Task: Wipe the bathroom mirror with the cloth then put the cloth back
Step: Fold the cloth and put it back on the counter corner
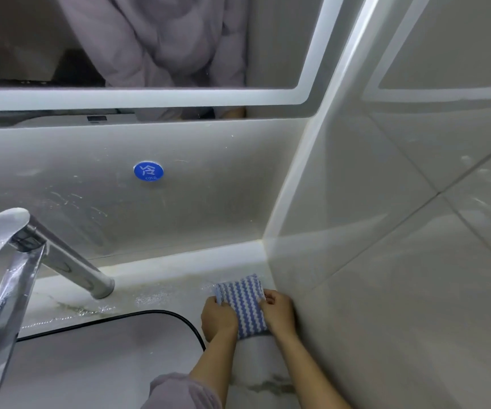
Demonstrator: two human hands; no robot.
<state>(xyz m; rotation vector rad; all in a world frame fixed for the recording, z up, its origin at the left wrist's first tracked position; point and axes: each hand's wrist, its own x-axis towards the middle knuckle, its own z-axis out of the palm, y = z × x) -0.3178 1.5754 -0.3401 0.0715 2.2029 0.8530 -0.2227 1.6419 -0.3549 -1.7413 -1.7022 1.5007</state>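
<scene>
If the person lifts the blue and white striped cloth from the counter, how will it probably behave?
The blue and white striped cloth looks soft and knitted, so it will probably droop once lifted. It seems light for its size. The pale marble counter glistens beside it, so it may be damp and cling a little. Both the left hand and right hand grip its edges.

The pale marble countertop (pixel 161 293) carries a folded blue-and-white striped cloth (pixel 245 304) in its back right corner, the chrome faucet (pixel 61 261) base, and scattered water drops.

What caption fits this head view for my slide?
Both hands, left and right, grip the blue-striped cloth on the counter below the mirror.
</scene>
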